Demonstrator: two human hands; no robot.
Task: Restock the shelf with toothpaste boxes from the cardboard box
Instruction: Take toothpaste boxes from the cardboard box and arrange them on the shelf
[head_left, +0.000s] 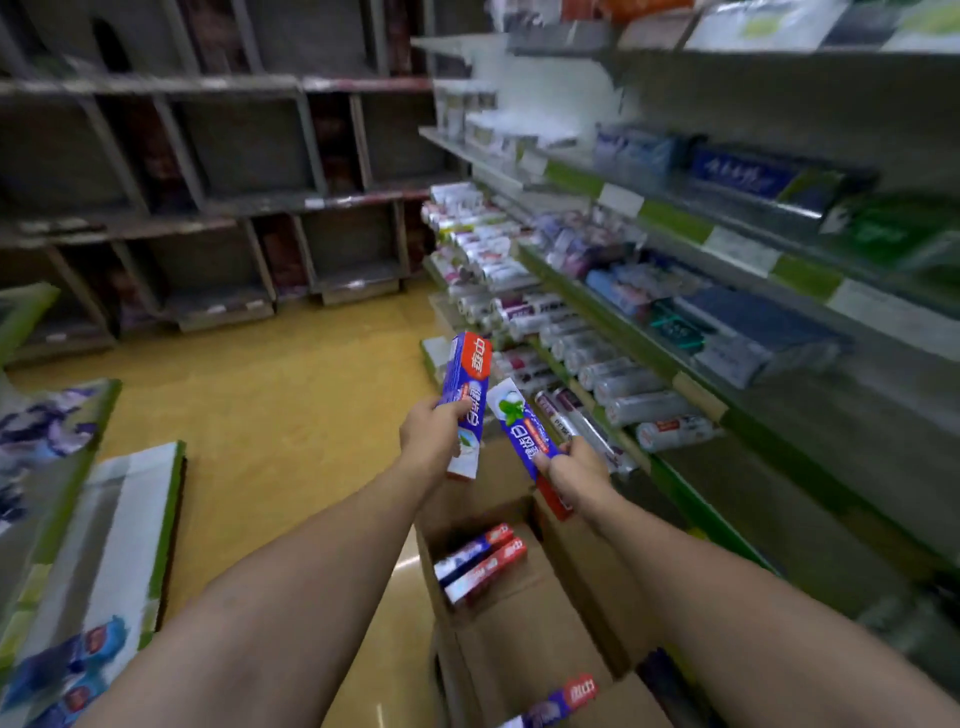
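Toothpaste boxes (464, 400), gripped low in your left hand (431, 436) and right hand (576, 475), likely go top-first onto the shelf (691, 501).

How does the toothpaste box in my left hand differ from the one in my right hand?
The left-hand box stands nearly upright, red end up; the right-hand box leans left, red end down. The left hand grips near its box's white end; the right hand near the red end. Both are blue, red and white.

Glossy yellow floor (270, 395), dark shelving units (208, 208) at the back, green-edged display stands (119, 545) at left.
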